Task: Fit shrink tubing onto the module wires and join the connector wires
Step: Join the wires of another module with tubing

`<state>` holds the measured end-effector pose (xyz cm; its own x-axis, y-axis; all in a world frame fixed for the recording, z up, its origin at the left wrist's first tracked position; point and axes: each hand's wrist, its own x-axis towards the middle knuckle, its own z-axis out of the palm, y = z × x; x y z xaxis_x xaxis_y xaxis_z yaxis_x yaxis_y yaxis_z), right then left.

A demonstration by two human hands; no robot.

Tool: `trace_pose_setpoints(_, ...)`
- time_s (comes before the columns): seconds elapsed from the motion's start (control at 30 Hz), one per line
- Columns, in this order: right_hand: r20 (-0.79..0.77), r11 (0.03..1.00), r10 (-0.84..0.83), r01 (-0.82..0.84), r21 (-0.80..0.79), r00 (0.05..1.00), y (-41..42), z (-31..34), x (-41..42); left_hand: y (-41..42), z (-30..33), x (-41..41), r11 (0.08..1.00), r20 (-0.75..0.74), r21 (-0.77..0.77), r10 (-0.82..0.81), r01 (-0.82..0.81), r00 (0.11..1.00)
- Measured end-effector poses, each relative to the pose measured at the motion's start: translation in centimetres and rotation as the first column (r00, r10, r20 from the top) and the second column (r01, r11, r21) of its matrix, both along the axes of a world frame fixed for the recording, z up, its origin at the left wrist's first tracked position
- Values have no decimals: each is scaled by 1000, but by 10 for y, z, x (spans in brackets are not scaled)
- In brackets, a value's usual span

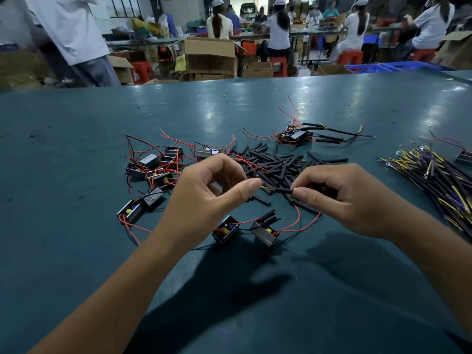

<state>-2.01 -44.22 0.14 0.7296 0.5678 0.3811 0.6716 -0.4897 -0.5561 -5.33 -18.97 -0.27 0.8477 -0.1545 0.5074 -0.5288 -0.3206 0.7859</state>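
My left hand (209, 190) pinches the bare ends of thin yellow and purple wires (268, 187) between thumb and forefinger. My right hand (339, 198) pinches a short black shrink tube (283, 191) threaded on those wires, a little above the table. Below my hands lie two small black modules (226, 229) (264, 233) joined by red wires, with black tubes fitted on two leads (268, 217). A heap of loose black shrink tubes (275, 162) lies just behind my hands.
A cluster of modules with red wires (158, 164) sits to the left on the green table (76, 149). A module with tubed leads (296, 136) lies further back. A bundle of purple-and-yellow connector wires (439, 180) lies at the right. People work at benches beyond.
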Motion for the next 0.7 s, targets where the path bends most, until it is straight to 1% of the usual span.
trace_pose_setpoints(0.13, 92, 998, -8, 13, -58, 996, 4, 1, -2, -6, -1, -3, 990, 83, 113, 75, -84, 994)
trace_pose_setpoints(0.3, 142, 998, -25, 34, -60, 990, 6, 1, -2, -7, -3, -4, 987, 93, 130, 87, -99, 992)
trace_pose_setpoints(0.47, 148, 998, -49, 56, -41, 988, 7, 2, -3, -8, -2, -6, 978, 129, 165, 105, -125, 986)
trace_pose_setpoints(0.6, 105, 998, -63, 64, -6, 992, 7, 1, -4, -8, -3, -6, 976, 149, 161, 119, -143, 982)
trace_pose_setpoints(0.7, 90, 998, -69, 69, 0, 994, 7, 0, -4, -10, -2, -7, 967, 193, 201, 114, -154, 974)
